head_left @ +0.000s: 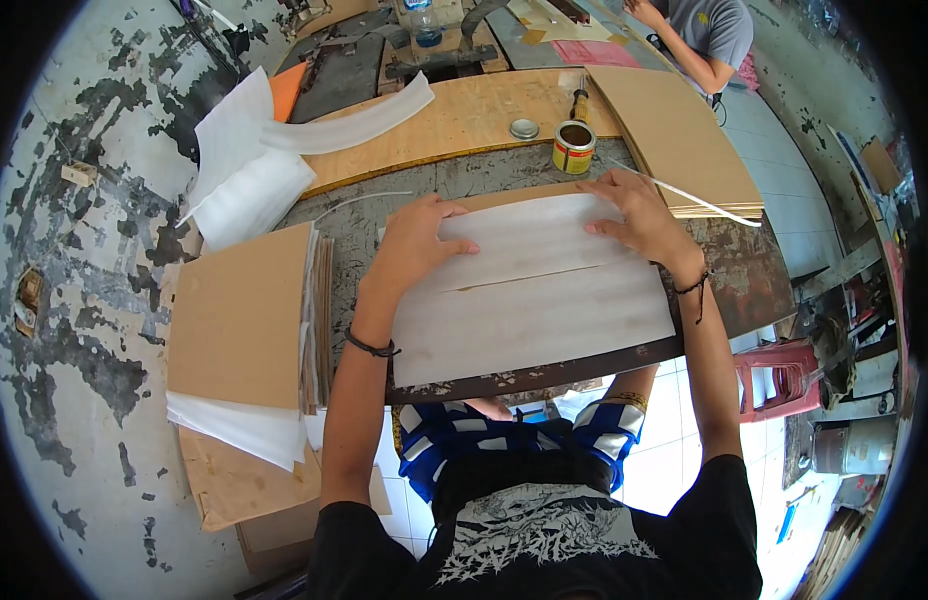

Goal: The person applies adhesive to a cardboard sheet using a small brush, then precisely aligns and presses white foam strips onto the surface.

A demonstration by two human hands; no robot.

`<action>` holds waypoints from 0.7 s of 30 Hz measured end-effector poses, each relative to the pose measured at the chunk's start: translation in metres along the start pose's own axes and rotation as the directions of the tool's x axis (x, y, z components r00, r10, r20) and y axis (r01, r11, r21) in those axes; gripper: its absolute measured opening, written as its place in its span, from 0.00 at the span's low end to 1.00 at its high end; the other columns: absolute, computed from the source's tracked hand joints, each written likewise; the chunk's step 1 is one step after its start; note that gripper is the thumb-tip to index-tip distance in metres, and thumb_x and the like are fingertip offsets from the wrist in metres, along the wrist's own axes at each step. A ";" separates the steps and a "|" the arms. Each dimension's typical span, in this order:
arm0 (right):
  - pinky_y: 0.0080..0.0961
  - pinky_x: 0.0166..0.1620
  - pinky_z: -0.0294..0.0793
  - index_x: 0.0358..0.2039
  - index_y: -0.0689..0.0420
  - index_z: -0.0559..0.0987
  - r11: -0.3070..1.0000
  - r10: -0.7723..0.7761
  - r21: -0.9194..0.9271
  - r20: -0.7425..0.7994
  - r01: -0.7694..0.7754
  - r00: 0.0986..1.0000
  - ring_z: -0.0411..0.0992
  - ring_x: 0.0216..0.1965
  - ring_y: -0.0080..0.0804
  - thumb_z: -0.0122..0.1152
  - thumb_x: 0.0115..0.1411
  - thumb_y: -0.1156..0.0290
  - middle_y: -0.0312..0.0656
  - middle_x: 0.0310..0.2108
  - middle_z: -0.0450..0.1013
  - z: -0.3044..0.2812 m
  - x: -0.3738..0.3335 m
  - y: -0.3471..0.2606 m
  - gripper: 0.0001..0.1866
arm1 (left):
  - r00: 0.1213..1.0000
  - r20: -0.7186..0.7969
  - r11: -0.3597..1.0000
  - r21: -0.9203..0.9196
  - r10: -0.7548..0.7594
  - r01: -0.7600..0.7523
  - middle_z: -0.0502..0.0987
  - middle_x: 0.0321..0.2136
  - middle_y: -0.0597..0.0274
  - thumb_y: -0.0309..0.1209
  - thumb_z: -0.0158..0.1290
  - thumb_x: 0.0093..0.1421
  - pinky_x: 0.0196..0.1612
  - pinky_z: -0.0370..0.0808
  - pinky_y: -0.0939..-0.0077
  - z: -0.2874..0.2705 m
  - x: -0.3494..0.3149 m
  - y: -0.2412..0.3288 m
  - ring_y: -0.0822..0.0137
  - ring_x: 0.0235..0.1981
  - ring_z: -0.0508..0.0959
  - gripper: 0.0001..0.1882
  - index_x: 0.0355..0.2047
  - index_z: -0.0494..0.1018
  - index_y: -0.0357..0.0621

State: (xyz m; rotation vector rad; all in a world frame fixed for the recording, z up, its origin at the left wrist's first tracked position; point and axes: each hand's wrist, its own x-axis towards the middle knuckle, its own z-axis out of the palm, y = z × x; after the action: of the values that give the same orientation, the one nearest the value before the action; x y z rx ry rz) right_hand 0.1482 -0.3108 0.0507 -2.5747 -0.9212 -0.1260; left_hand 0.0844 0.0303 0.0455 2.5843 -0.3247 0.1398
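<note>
A brown board (524,198) lies before me on the table, covered by two white foam sheets (544,310) with a narrow gap between them. My left hand (416,243) is at the far left corner of the upper foam sheet, fingers bent over the far edge and thumb on the foam. At the far right corner, my right hand (639,217) holds the same sheet in the same way, fingers curled at the edge and thumb inward. The undersides of the fingers are hidden.
Left of me stands a stack of brown boards with foam layers (239,315). Beyond it lie loose white foam pieces (249,190). An open can (574,148), its lid (524,129) and a brush (580,103) sit ahead. More boards (674,140) lie right, near another person (704,45).
</note>
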 end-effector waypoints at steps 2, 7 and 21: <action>0.41 0.62 0.67 0.53 0.57 0.82 1.000 -0.016 0.008 -0.033 0.017 0.999 0.71 0.59 0.48 0.76 0.54 0.66 0.49 0.56 0.75 0.002 -0.004 0.003 0.25 | 1.000 0.007 0.999 -0.041 -0.024 0.024 0.83 0.41 0.46 0.43 0.72 0.51 0.50 0.75 0.58 0.000 -0.002 -0.004 0.47 0.43 0.81 0.28 0.47 0.82 0.37; 0.41 0.60 0.68 0.46 0.58 0.84 0.991 -0.119 0.034 -0.151 0.126 0.981 0.75 0.52 0.47 0.76 0.54 0.66 0.47 0.49 0.79 0.008 -0.011 0.016 0.20 | 0.999 -0.024 0.999 -0.021 -0.045 0.044 0.84 0.41 0.41 0.40 0.71 0.52 0.46 0.78 0.58 -0.011 -0.018 -0.025 0.44 0.41 0.83 0.26 0.46 0.82 0.35; 0.42 0.63 0.65 0.45 0.55 0.83 0.990 -0.138 0.002 -0.233 0.142 0.963 0.74 0.51 0.44 0.74 0.56 0.68 0.43 0.44 0.81 0.008 -0.016 0.002 0.17 | 0.998 -0.051 1.000 -0.019 -0.023 0.022 0.83 0.42 0.43 0.31 0.67 0.56 0.47 0.77 0.61 -0.021 -0.035 -0.043 0.44 0.41 0.82 0.17 0.43 0.82 0.33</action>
State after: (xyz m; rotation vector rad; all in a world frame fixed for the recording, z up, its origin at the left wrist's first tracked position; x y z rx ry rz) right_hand 0.1363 -0.3185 0.0394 -2.4112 -1.0072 -0.4463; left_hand 0.0609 0.0841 0.0372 2.5610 -0.2774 0.1933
